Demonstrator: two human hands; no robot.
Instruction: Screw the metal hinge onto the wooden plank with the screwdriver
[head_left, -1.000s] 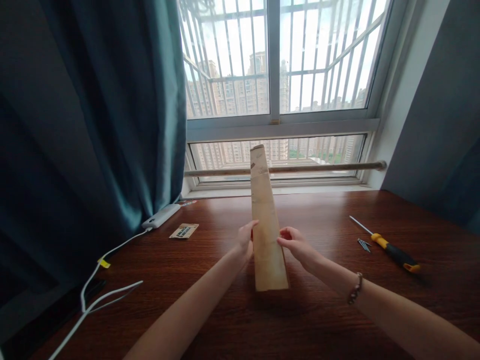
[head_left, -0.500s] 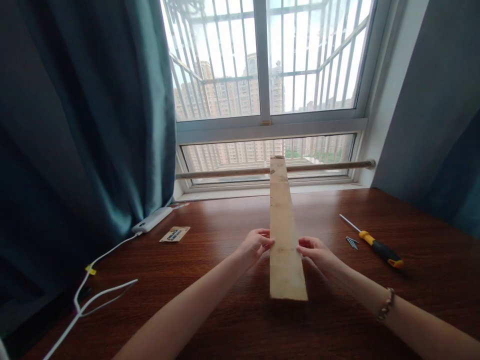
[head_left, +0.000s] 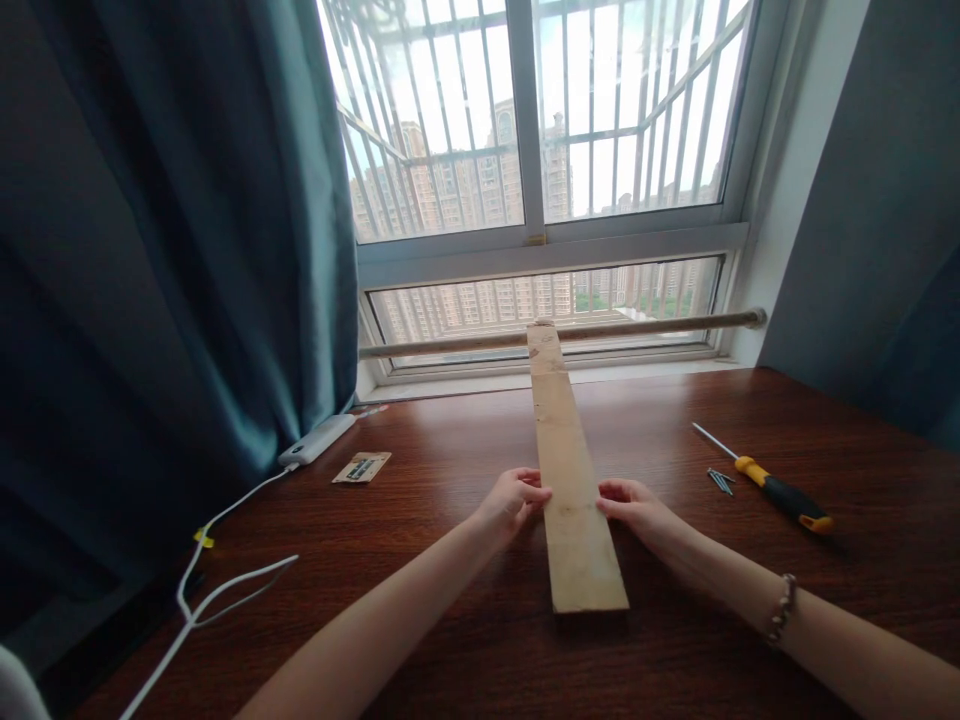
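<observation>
A long, pale wooden board [head_left: 576, 500] extends away from me over the table, its far end reaching up toward the window rail. My left hand [head_left: 516, 500] pinches its left edge between thumb and fingers. On the opposite edge, my right hand [head_left: 631, 505] grips at about the same distance along the board. To the right lies a screwdriver [head_left: 784, 494] with a yellow and black handle. Several small screws [head_left: 721, 481] rest just left of that handle.
A white power strip [head_left: 319, 440] sits by the blue curtain [head_left: 247, 250], its white cable [head_left: 217, 520] trailing toward me. A small printed card [head_left: 362, 467] lies on the brown table [head_left: 435, 440]. Behind the table, a horizontal rail [head_left: 660, 326] crosses the window.
The board's far end has swung slightly left and its near end right, so it now looks more slanted. Both hands keep their hold. The whole view has shifted and tilted a little.
</observation>
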